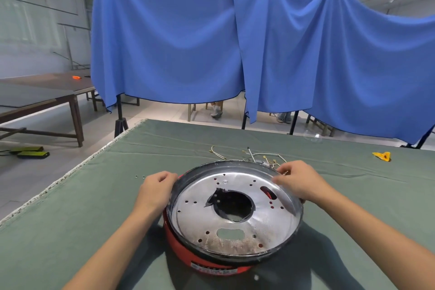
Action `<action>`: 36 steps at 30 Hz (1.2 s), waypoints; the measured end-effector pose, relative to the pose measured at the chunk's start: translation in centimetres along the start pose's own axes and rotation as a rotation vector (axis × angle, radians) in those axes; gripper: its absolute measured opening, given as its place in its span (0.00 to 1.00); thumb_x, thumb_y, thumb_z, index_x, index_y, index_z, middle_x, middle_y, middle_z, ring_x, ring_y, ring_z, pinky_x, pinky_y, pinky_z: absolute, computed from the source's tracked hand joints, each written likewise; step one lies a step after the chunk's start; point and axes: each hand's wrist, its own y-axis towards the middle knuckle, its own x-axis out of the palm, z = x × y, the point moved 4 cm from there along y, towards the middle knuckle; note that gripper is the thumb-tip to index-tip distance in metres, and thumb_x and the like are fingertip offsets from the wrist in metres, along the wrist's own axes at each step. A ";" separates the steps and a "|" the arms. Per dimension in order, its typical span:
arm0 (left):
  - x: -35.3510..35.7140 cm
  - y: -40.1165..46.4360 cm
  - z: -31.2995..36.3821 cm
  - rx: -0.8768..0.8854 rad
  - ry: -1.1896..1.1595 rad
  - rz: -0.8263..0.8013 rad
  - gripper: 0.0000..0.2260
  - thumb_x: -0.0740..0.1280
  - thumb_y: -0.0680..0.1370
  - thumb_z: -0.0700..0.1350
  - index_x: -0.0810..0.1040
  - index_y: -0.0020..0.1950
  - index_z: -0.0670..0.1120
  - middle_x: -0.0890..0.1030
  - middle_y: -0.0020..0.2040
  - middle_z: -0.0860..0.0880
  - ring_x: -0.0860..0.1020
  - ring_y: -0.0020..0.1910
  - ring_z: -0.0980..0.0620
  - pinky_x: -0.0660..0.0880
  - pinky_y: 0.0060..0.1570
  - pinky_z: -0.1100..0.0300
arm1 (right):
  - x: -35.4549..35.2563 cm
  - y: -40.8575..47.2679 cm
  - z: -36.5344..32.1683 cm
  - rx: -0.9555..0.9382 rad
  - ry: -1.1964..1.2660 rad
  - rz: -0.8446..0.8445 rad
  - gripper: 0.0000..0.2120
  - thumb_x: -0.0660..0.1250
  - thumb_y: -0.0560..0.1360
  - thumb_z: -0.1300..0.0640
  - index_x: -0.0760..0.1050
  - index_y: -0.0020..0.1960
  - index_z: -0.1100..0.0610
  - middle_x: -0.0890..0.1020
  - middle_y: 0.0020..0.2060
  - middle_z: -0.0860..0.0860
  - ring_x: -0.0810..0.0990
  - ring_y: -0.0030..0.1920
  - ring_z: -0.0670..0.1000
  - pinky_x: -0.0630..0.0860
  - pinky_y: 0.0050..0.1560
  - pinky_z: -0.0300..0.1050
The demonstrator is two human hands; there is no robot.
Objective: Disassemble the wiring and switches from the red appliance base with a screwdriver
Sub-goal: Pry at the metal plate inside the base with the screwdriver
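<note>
The metal plate hides most of the red appliance base beneath it. Two specks on the worktop are too small to identify. Both forearms run off the bottom edge.

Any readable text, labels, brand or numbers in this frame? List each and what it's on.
Nothing can be read in this view.
White label strip on the front wall of the red appliance base: dark print in rows, too blurred to read.
Metal plate on top of the base: holes only, no visible marking.
Yellow object on the green cloth: no text visible.
</note>
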 end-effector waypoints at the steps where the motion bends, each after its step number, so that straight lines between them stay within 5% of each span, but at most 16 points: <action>1: -0.1 0.0 0.0 -0.015 -0.054 0.002 0.11 0.65 0.73 0.44 0.78 0.33 0.40 0.78 0.32 0.43 0.73 0.35 0.49 0.71 0.40 0.56 | 0.2 -0.1 0.1 -0.003 -0.045 0.004 0.06 0.67 0.73 0.57 0.81 0.43 0.58 0.83 0.40 0.56 0.79 0.32 0.54 0.73 0.27 0.41; 4: -0.3 -0.3 0.0 -0.034 -0.164 -0.042 0.11 0.65 0.73 0.33 0.82 0.33 0.42 0.81 0.29 0.48 0.76 0.28 0.54 0.73 0.31 0.64 | 0.0 -0.2 1.0 -0.020 0.000 0.073 0.06 0.64 0.72 0.66 0.76 0.38 0.67 0.76 0.34 0.66 0.74 0.30 0.56 0.69 0.25 0.37; 8: -0.1 -0.7 0.1 -0.001 -0.162 -0.092 0.16 0.61 0.70 0.25 0.83 0.39 0.43 0.82 0.32 0.43 0.77 0.28 0.53 0.75 0.30 0.65 | -2.4 -0.7 2.8 0.070 0.099 0.223 0.14 0.64 0.70 0.67 0.68 0.27 0.60 0.65 0.23 0.54 0.63 0.25 0.52 0.63 0.21 0.37; 15: -1.9 -0.5 0.3 -0.002 -0.007 0.304 0.11 0.64 0.72 0.40 0.81 0.36 0.54 0.81 0.33 0.52 0.76 0.30 0.49 0.70 0.32 0.58 | -5.0 -3.1 9.0 0.336 0.214 0.425 0.13 0.60 0.68 0.69 0.66 0.27 0.59 0.69 0.18 0.53 0.68 0.19 0.53 0.69 0.24 0.41; 21: -2.2 -0.6 0.4 -0.012 0.038 0.359 0.11 0.60 0.73 0.41 0.79 0.37 0.54 0.80 0.43 0.46 0.76 0.34 0.51 0.69 0.32 0.58 | -5.1 -4.7 13.3 0.503 0.401 0.437 0.09 0.59 0.70 0.72 0.68 0.33 0.63 0.72 0.15 0.54 0.70 0.13 0.51 0.65 0.16 0.33; 24: -1.9 -0.6 0.2 -0.032 0.081 0.283 0.09 0.62 0.73 0.42 0.79 0.38 0.55 0.79 0.47 0.46 0.80 0.40 0.45 0.77 0.44 0.51 | -4.8 -4.7 14.3 0.544 0.471 0.460 0.05 0.59 0.72 0.70 0.73 0.44 0.67 0.77 0.23 0.59 0.76 0.19 0.55 0.73 0.22 0.42; 29: -1.3 -1.3 0.4 -0.006 0.212 0.258 0.08 0.62 0.73 0.42 0.77 0.43 0.54 0.69 0.52 0.49 0.74 0.53 0.43 0.74 0.54 0.48 | -3.7 -4.7 14.6 0.559 0.471 0.470 0.12 0.61 0.75 0.62 0.66 0.57 0.62 0.79 0.35 0.61 0.79 0.27 0.58 0.80 0.31 0.55; 33: -0.9 -1.5 0.1 0.052 0.369 0.290 0.06 0.64 0.73 0.43 0.79 0.46 0.52 0.71 0.56 0.47 0.63 0.60 0.44 0.69 0.60 0.47 | -2.2 -5.7 12.9 0.459 0.020 0.440 0.22 0.57 0.78 0.41 0.63 0.65 0.54 0.68 0.62 0.59 0.75 0.55 0.63 0.70 0.52 0.56; 36: -0.9 -2.0 0.8 0.116 0.409 0.348 0.05 0.64 0.74 0.42 0.79 0.47 0.50 0.71 0.57 0.46 0.63 0.62 0.43 0.62 0.63 0.48 | -1.0 -6.5 11.3 0.305 -0.110 0.438 0.19 0.54 0.78 0.38 0.71 0.56 0.51 0.68 0.58 0.53 0.71 0.57 0.59 0.68 0.48 0.52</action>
